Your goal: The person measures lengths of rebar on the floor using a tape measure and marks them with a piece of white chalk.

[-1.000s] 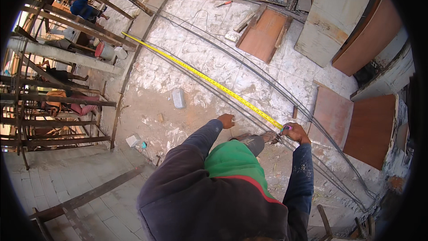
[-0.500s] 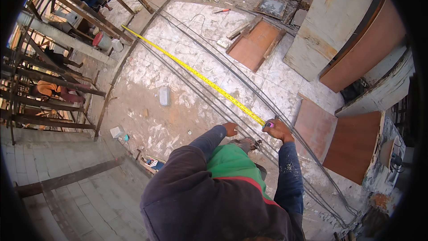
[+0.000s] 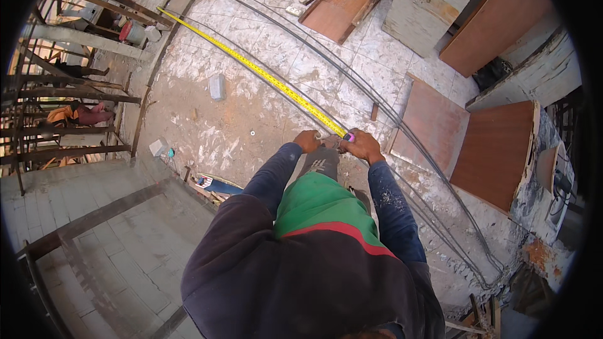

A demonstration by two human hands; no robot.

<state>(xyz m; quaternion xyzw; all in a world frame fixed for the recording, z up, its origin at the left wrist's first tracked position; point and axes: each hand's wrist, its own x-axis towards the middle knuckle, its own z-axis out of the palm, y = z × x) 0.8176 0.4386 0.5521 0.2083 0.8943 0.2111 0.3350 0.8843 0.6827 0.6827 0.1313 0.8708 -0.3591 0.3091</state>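
My right hand [image 3: 365, 145] is closed around a tape measure [image 3: 349, 138] with a pinkish-purple case. Its yellow blade [image 3: 270, 79] stretches out toward the far left, along thin steel rods lying on the ground. Close beside the case, my left hand [image 3: 307, 141] has its fingers curled in near the rods and blade; what they hold, if anything, is hidden. Both hands are in front of my legs. A second bundle of long steel rods [image 3: 402, 124] runs diagonally to the right of the tape, bending near the lower right.
A grey block [image 3: 217, 87] lies on the dusty floor at left. Wooden panels [image 3: 493, 154] lie and lean on the right. Timber posts and beams [image 3: 75, 93] line the left, with other people beyond. Tools [image 3: 217, 184] lie by the low wall.
My right hand has moved left and nearer with the tape case, closer to my left hand. The left hand has shifted slightly too, and the view has tilted.
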